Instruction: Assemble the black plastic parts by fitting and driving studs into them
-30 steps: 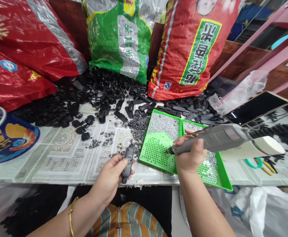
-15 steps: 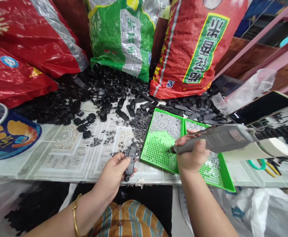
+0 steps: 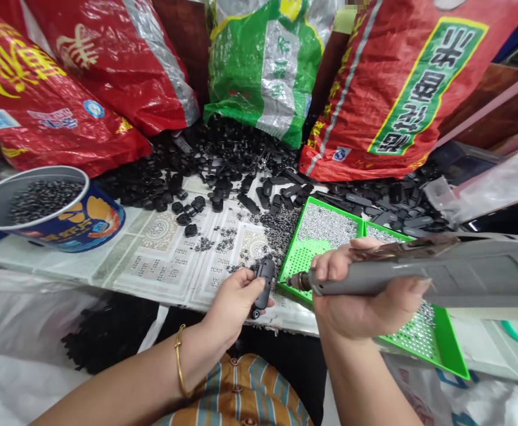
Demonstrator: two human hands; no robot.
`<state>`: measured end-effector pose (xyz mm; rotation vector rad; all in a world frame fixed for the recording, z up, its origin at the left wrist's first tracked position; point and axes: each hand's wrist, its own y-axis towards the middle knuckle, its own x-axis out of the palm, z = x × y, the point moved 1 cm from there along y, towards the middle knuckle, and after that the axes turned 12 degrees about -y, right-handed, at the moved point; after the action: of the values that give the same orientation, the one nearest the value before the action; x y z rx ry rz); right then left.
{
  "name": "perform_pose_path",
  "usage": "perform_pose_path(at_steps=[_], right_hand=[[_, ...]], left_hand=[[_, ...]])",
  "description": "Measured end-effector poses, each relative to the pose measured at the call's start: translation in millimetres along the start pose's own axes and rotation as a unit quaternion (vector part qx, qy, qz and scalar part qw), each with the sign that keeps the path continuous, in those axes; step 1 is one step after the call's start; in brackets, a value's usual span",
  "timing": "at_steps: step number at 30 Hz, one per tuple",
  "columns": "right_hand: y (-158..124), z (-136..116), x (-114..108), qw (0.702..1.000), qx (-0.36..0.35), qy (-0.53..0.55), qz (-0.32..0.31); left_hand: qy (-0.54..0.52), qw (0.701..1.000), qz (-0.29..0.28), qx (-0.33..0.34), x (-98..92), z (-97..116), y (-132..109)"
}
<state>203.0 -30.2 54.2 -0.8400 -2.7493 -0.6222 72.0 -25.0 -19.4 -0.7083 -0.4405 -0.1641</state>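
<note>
Woven sacks, two red (image 3: pixel 76 83), one green (image 3: pixel 265 65) and another red with a green label (image 3: pixel 401 89), lean along the back of the counter (image 3: pixel 152 260), which is covered with a patterned sheet. Loose black plastic parts (image 3: pixel 205 168) lie heaped at the foot of the sacks, and small dark screws (image 3: pixel 280 228) are scattered between that heap and the green tray (image 3: pixel 451 355). The tray sits at the counter's near edge, its perforated floor strewn with tiny silvery screws. Left of the tray, well apart, stands a round tin (image 3: pixel 50 207) filled with dark pieces. The left hand (image 3: pixel 236 302), a gold bangle on its wrist, is closed around a small black plastic housing (image 3: pixel 264 285), holding it upright just left of the tray's near corner. The right hand (image 3: pixel 365 296) is wrapped tight around the grey electric screwdriver (image 3: pixel 418 278), which lies nearly level above the tray. The screwdriver's bit points left, with its tip at the side of the housing; whether it touches cannot be told. The two hands are close together, each clamped on its own thing.
</note>
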Motion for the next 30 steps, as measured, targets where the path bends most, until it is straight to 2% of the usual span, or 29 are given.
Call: perform_pose_path(at_steps=[4, 12, 21, 30], right_hand=[[-4.0, 7.4, 10.9, 0.999, 0.034, 0.007, -0.013], [-6.6, 17.6, 13.5, 0.999, 0.043, -0.014, -0.007], [-10.4, 23.0, 17.5, 0.995, 0.037, 0.008, -0.095], [-19.3, 25.3, 18.7, 0.987, 0.033, -0.002, -0.157]], left_hand=[[-0.007, 1.0, -0.007, 0.013, -1.6, -2.0, 0.8], [-0.015, 1.0, -0.007, 0.022, -1.6, -1.8, -0.5], [-0.014, 0.998, -0.004, 0.063, -2.1, -8.9, 2.7], [-0.01, 0.999, 0.0, 0.046, -2.7, -7.9, 1.2]])
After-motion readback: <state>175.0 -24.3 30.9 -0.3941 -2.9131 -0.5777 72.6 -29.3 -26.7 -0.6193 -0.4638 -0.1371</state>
